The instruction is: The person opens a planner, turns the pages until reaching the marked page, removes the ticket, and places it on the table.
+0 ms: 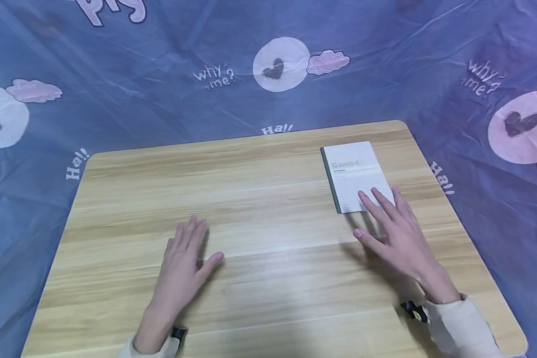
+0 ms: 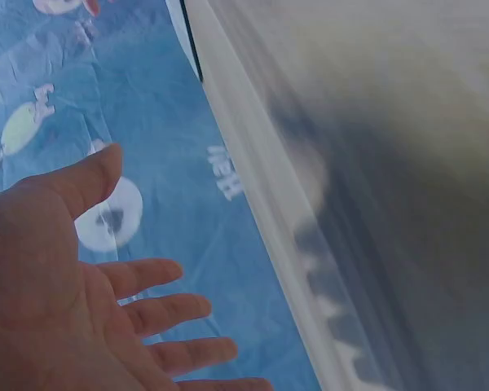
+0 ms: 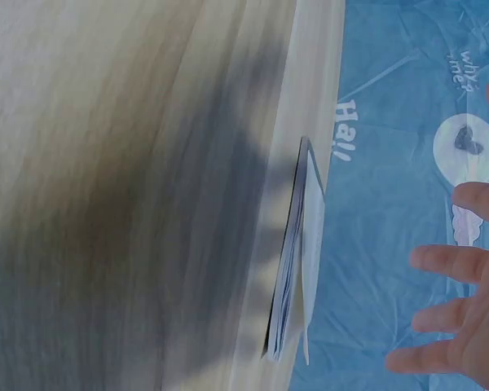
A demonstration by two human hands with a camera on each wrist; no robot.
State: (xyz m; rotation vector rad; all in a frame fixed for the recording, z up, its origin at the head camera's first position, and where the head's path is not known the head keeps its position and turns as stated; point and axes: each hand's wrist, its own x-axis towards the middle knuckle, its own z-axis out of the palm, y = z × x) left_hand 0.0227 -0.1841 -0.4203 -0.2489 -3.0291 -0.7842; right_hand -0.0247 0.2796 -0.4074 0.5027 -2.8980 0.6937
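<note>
A notebook point(image 1: 353, 179) with a white cover, the word "Gambit" and a dark spine lies at the right back of the table. In the right wrist view the notebook point(image 3: 297, 261) appears edge-on, its cover slightly lifted from the pages. My right hand point(image 1: 398, 238) hovers just in front of it, fingers spread, fingertips overlapping its lower corner in the head view. In the right wrist view the right hand point(image 3: 464, 301) holds nothing. Over the left half of the table, my left hand point(image 1: 179, 273) has straight fingers and thumb apart. Its palm shows bare in the left wrist view point(image 2: 57, 285).
The wooden table point(image 1: 268, 199) has rounded corners. Behind it and along its sides hangs a blue cloth point(image 1: 161, 74) printed with clouds, hearts and words. Both wrists wear dark straps, with pale sleeves point(image 1: 461, 323) behind them.
</note>
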